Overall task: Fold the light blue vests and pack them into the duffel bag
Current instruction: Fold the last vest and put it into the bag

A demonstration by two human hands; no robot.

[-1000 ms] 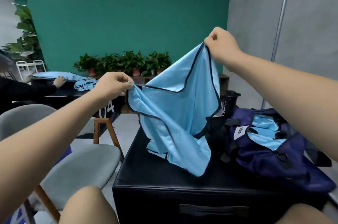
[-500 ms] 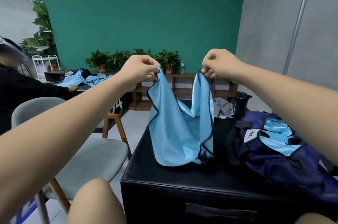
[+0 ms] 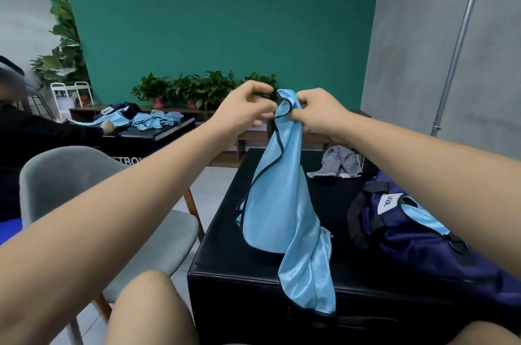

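- Right hand (image 3: pixel 318 113) pinches the top edge of the light blue vest (image 3: pixel 284 212), fingers (image 3: pixel 293 115) pressed together on the dark-trimmed hem.
- Left hand (image 3: pixel 242 108) is just beside the right hand, fingers curled toward the same top edge; cannot tell if they actually grip the cloth or only touch it.
- Vest hangs bunched from the hands, draping down onto the black counter (image 3: pixel 234 257); its lower end spills over the counter's near edge.
- Navy duffel bag (image 3: pixel 423 246) lies on the counter to the right of the vest, near but apart from it; open, with light blue fabric (image 3: pixel 423 216) showing inside, white label on top.
- Grey striped garment (image 3: pixel 338 161) sits crumpled at the counter's far side, behind the bag.
- Grey chair (image 3: pixel 70 184) stands left of the counter.
- Background left: second black counter (image 3: pixel 158 132) with more light blue vests piled on it, another person's dark sleeve (image 3: pixel 42 130) reaching to it.
- Potted plants (image 3: pixel 203 89) line a shelf against the green wall.
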